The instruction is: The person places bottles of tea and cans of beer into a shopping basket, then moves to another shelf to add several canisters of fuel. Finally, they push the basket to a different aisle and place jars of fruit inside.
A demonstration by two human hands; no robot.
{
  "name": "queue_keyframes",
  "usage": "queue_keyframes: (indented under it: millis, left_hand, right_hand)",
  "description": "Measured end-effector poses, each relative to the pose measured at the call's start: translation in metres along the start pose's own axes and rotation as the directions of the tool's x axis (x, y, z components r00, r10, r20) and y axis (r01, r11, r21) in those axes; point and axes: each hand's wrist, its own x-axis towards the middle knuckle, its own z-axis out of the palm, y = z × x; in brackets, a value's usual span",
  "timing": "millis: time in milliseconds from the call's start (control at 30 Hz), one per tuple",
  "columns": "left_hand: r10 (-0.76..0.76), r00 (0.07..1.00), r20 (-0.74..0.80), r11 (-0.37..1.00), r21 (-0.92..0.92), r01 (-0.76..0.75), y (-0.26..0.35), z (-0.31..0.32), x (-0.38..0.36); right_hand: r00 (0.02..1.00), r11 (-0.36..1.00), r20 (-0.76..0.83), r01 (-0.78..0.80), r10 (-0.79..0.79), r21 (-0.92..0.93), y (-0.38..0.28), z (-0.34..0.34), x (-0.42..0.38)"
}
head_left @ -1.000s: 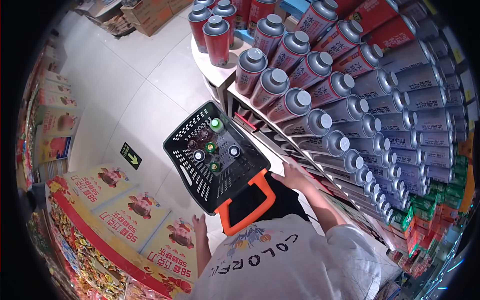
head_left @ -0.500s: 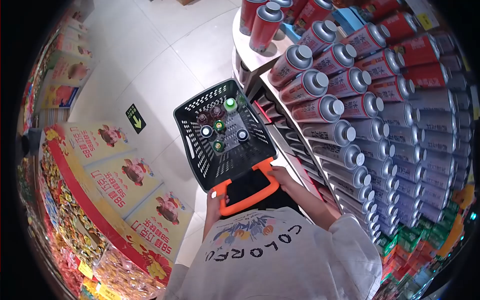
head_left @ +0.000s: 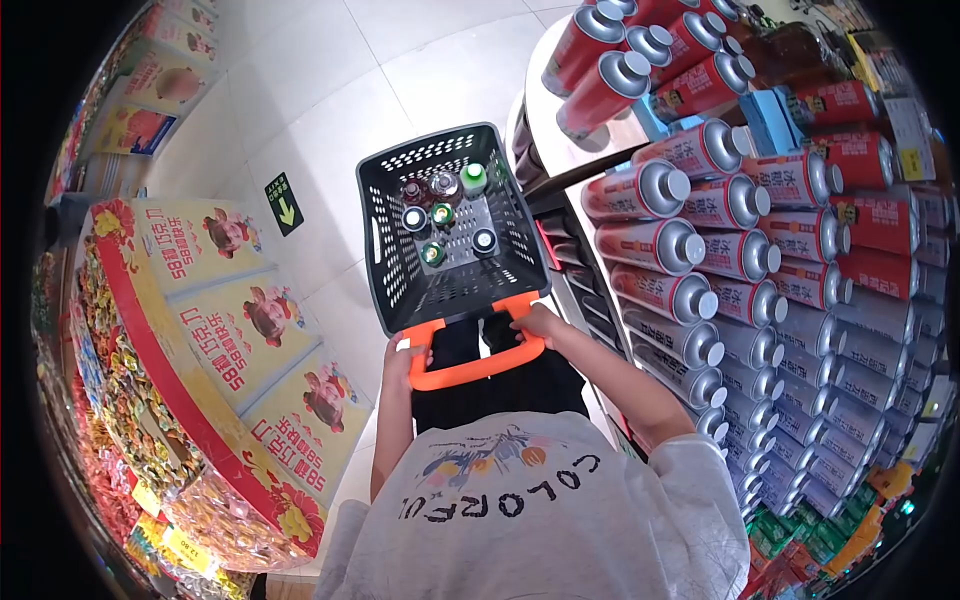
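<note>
Candy display (head_left: 190, 395) edging the left, open floor (head_left: 330, 150) beyond, left hand (head_left: 400, 362), fingers closed round orange handle (head_left: 478, 369), black basket (head_left: 460, 290) ahead, bottles (head_left: 442, 214) inside, lower parts hard to make out, right hand (head_left: 537, 322) gripping handle's other end, cans (head_left: 722, 250) crowding close, outermost blurred.

We find a pale tiled floor (head_left: 300, 80), its thin joints visible, brightly lit across the upper centre of the frame. A dark green exit marker (head_left: 284, 204) with a pale arrow is fixed to it, left of centre. At lower left we note a display stand (head_left: 165, 375) with yellow printed panels and a curved red border; similar printed panels (head_left: 175, 85) stand at upper left. We record white-edged shelving (head_left: 545, 125) along the right, rounded at its upper end, with darker tiers below.
</note>
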Motion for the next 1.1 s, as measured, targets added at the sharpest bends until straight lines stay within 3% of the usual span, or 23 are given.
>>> queue_keyframes:
  millis: [200, 367, 600, 700, 967, 1100]
  left_hand:
    - [0.02, 0.998, 0.059, 0.999, -0.045, -0.017, 0.048, 0.0, 0.032]
    - [-0.003, 1.0, 0.02, 0.999, 0.045, 0.002, 0.107, 0.011, 0.045]
    - [-0.009, 0.976, 0.217, 0.999, 0.051, -0.002, 0.169, 0.025, 0.079]
    - [0.007, 0.995, 0.098, 0.996, 0.083, -0.015, 0.2, 0.045, 0.077]
    - [0.027, 0.995, 0.092, 0.993, 0.115, -0.037, 0.254, 0.057, 0.11]
    - [0.016, 0.999, 0.046, 0.973, 0.229, -0.027, 0.275, 0.054, 0.116]
  right_hand:
    - [1.0, 0.99, -0.02, 0.019, -0.022, -0.139, -0.052, 0.012, 0.02]
    - [0.998, 0.995, -0.029, 0.049, -0.052, -0.087, -0.079, 0.027, 0.044]
    - [0.992, 0.999, -0.123, 0.011, -0.017, -0.05, -0.126, 0.028, 0.081]
    - [0.99, 0.999, -0.135, 0.046, -0.048, -0.019, -0.154, 0.029, 0.085]
    - [0.994, 0.994, -0.103, 0.045, -0.035, 0.103, -0.207, 0.034, 0.094]
    - [0.997, 0.989, -0.076, 0.044, -0.034, 0.138, -0.205, 0.046, 0.103]
